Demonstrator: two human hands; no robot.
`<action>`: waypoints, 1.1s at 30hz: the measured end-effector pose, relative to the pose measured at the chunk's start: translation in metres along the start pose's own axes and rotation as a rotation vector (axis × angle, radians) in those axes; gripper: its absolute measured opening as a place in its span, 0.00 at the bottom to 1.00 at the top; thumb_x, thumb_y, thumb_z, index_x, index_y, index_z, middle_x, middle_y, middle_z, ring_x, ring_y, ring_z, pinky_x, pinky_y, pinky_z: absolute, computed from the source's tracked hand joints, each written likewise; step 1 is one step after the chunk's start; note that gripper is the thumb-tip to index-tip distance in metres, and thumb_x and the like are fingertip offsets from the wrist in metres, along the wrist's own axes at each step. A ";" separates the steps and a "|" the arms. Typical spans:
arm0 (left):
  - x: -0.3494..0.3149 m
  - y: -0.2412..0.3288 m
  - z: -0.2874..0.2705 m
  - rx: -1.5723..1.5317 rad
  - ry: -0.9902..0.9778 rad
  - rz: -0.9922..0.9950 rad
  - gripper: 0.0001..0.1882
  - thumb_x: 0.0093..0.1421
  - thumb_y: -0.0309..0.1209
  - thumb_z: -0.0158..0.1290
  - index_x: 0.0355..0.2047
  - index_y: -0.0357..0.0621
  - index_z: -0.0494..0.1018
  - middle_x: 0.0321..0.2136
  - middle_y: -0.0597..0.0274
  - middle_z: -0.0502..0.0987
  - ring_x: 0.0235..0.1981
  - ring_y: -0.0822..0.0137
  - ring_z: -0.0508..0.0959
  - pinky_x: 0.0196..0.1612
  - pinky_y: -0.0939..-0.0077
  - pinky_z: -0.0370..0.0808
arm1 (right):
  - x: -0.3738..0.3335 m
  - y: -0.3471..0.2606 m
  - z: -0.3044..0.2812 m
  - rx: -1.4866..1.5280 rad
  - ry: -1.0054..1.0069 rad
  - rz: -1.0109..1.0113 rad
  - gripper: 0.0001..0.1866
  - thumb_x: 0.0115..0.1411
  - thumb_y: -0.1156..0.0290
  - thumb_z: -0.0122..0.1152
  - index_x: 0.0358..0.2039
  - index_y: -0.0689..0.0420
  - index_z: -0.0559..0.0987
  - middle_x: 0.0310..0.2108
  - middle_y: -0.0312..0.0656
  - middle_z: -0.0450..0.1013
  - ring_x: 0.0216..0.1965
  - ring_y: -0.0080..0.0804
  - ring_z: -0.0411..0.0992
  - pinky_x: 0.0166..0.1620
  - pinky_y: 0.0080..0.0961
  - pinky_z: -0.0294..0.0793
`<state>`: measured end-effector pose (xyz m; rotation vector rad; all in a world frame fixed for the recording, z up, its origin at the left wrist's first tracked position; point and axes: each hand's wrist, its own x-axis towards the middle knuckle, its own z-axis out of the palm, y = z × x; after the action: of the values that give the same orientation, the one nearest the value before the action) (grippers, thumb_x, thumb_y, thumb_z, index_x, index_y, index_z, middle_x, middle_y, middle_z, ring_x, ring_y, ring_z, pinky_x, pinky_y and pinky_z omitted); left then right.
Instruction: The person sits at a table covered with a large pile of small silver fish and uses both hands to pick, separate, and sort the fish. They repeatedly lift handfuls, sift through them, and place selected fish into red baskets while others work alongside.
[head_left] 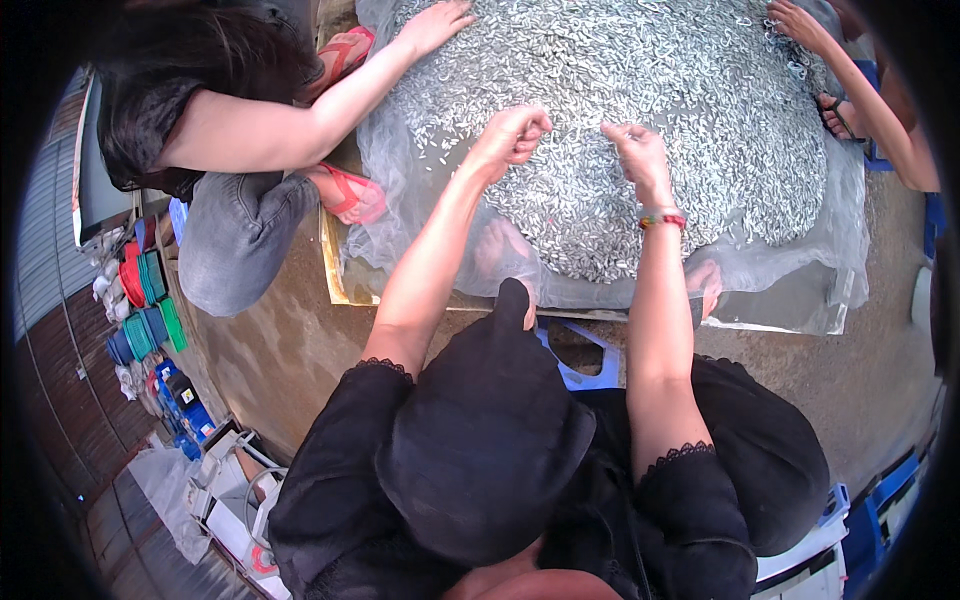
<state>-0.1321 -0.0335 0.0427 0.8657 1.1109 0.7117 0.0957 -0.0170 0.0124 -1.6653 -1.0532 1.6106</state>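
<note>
While both forearms reach over a broad pile (pixel 580 215) of small silvery pieces, the left hand (pixel 512 140) and right hand (pixel 638 157) face each other, well apart. On the left, the fingers curl in toward the palm; on the right, they are bent, with thumb and forefinger close together. Whether either pinches a piece, I cannot tell. Under the pile lies a translucent sheet (pixel 800 265). A co-worker's hand (pixel 437 26) is at the pile's far left.
</note>
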 end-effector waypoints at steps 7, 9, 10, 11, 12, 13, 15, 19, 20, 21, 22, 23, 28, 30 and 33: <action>0.004 -0.055 0.008 1.397 0.344 0.186 0.15 0.46 0.38 0.61 0.31 0.44 0.76 0.23 0.51 0.77 0.29 0.55 0.77 0.34 0.64 0.73 | 0.011 0.001 0.063 -0.680 0.106 -0.169 0.14 0.46 0.63 0.64 0.31 0.57 0.80 0.28 0.51 0.75 0.32 0.45 0.74 0.38 0.36 0.72; -0.009 -0.034 0.008 1.148 0.310 0.092 0.13 0.46 0.38 0.60 0.30 0.45 0.76 0.22 0.53 0.76 0.28 0.57 0.78 0.33 0.65 0.72 | 0.008 0.001 0.056 -0.480 0.066 -0.164 0.11 0.45 0.65 0.64 0.28 0.57 0.80 0.19 0.42 0.73 0.23 0.32 0.71 0.29 0.29 0.69; -0.018 -0.023 0.007 1.025 0.293 0.047 0.12 0.47 0.38 0.60 0.29 0.45 0.76 0.22 0.54 0.76 0.27 0.58 0.78 0.32 0.65 0.72 | 0.003 0.001 0.047 -0.322 0.044 -0.175 0.10 0.45 0.65 0.65 0.27 0.57 0.80 0.14 0.35 0.71 0.17 0.24 0.67 0.23 0.24 0.65; -0.029 -0.016 0.003 0.865 0.342 0.057 0.12 0.47 0.40 0.60 0.27 0.46 0.77 0.20 0.59 0.76 0.25 0.66 0.76 0.30 0.69 0.71 | -0.003 0.000 0.041 -0.157 0.020 -0.178 0.08 0.45 0.67 0.66 0.26 0.57 0.80 0.11 0.29 0.65 0.12 0.15 0.58 0.16 0.16 0.54; -0.038 -0.007 -0.003 0.781 0.357 0.033 0.13 0.47 0.42 0.61 0.27 0.47 0.76 0.18 0.65 0.74 0.23 0.73 0.72 0.28 0.75 0.68 | -0.011 -0.003 0.034 0.017 -0.036 -0.097 0.07 0.47 0.69 0.65 0.26 0.58 0.79 0.09 0.26 0.62 0.10 0.12 0.54 0.13 0.14 0.46; -0.044 -0.002 -0.008 0.684 0.336 0.063 0.13 0.48 0.42 0.60 0.27 0.46 0.76 0.17 0.67 0.72 0.22 0.75 0.70 0.28 0.77 0.67 | -0.018 -0.005 0.026 0.062 -0.047 -0.035 0.07 0.47 0.69 0.65 0.26 0.58 0.78 0.09 0.26 0.62 0.10 0.12 0.54 0.13 0.13 0.46; -0.054 0.002 -0.014 0.649 0.325 0.103 0.13 0.49 0.42 0.60 0.27 0.45 0.76 0.15 0.71 0.69 0.21 0.78 0.67 0.26 0.79 0.64 | -0.028 -0.005 0.016 0.075 -0.075 0.037 0.07 0.47 0.71 0.65 0.27 0.58 0.78 0.10 0.26 0.62 0.10 0.12 0.54 0.13 0.12 0.45; -0.050 0.008 -0.016 0.625 0.315 0.098 0.13 0.49 0.41 0.60 0.27 0.45 0.76 0.17 0.69 0.71 0.21 0.77 0.68 0.27 0.78 0.65 | -0.031 -0.019 0.009 0.244 -0.162 0.032 0.06 0.48 0.72 0.65 0.27 0.57 0.77 0.12 0.27 0.63 0.10 0.13 0.54 0.13 0.12 0.47; -0.047 0.014 -0.015 0.557 0.299 0.080 0.13 0.49 0.41 0.60 0.28 0.46 0.77 0.18 0.67 0.73 0.21 0.75 0.70 0.28 0.76 0.66 | -0.031 -0.026 0.009 0.366 -0.194 0.022 0.06 0.48 0.73 0.64 0.27 0.57 0.77 0.12 0.28 0.64 0.10 0.13 0.54 0.13 0.12 0.47; -0.045 0.019 -0.011 0.485 0.280 0.077 0.13 0.48 0.40 0.60 0.27 0.45 0.77 0.17 0.68 0.73 0.21 0.76 0.69 0.27 0.77 0.65 | -0.028 -0.025 0.009 0.275 -0.131 0.003 0.04 0.49 0.74 0.63 0.26 0.58 0.76 0.11 0.28 0.63 0.10 0.13 0.54 0.13 0.12 0.47; -0.046 0.025 -0.005 0.414 0.261 0.073 0.12 0.48 0.39 0.61 0.27 0.44 0.77 0.17 0.69 0.73 0.21 0.77 0.69 0.27 0.79 0.65 | -0.033 -0.024 0.008 0.161 -0.098 0.056 0.04 0.49 0.75 0.63 0.25 0.60 0.77 0.15 0.29 0.66 0.10 0.12 0.55 0.12 0.12 0.47; -0.049 0.028 0.001 0.342 0.244 0.062 0.12 0.48 0.38 0.61 0.27 0.43 0.77 0.17 0.69 0.73 0.21 0.78 0.68 0.26 0.80 0.64 | -0.041 -0.030 0.007 0.278 -0.170 0.048 0.04 0.49 0.75 0.63 0.25 0.60 0.77 0.15 0.29 0.66 0.10 0.12 0.55 0.12 0.12 0.47; -0.030 0.031 0.008 0.380 0.206 0.050 0.11 0.50 0.37 0.61 0.27 0.43 0.77 0.18 0.75 0.70 0.22 0.82 0.66 0.27 0.86 0.61 | -0.039 -0.038 -0.001 0.345 -0.200 0.006 0.05 0.49 0.74 0.64 0.25 0.60 0.76 0.15 0.29 0.66 0.10 0.12 0.55 0.12 0.12 0.46; -0.023 0.021 0.003 0.469 0.278 0.064 0.12 0.48 0.38 0.62 0.27 0.43 0.77 0.19 0.72 0.73 0.21 0.81 0.67 0.26 0.84 0.62 | -0.040 -0.038 0.000 0.392 -0.245 -0.003 0.05 0.49 0.74 0.64 0.25 0.60 0.76 0.14 0.29 0.66 0.10 0.12 0.55 0.12 0.12 0.46; -0.018 0.014 0.004 0.656 0.437 0.140 0.13 0.48 0.38 0.62 0.27 0.43 0.77 0.16 0.70 0.73 0.19 0.81 0.67 0.23 0.80 0.63 | -0.042 -0.036 -0.002 0.432 -0.247 0.011 0.05 0.50 0.73 0.64 0.25 0.59 0.76 0.14 0.29 0.65 0.10 0.12 0.54 0.12 0.12 0.46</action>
<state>-0.1347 -0.0428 0.0642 1.3929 1.7368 0.6741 0.0943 -0.0338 0.0651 -1.2118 -0.7363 1.9240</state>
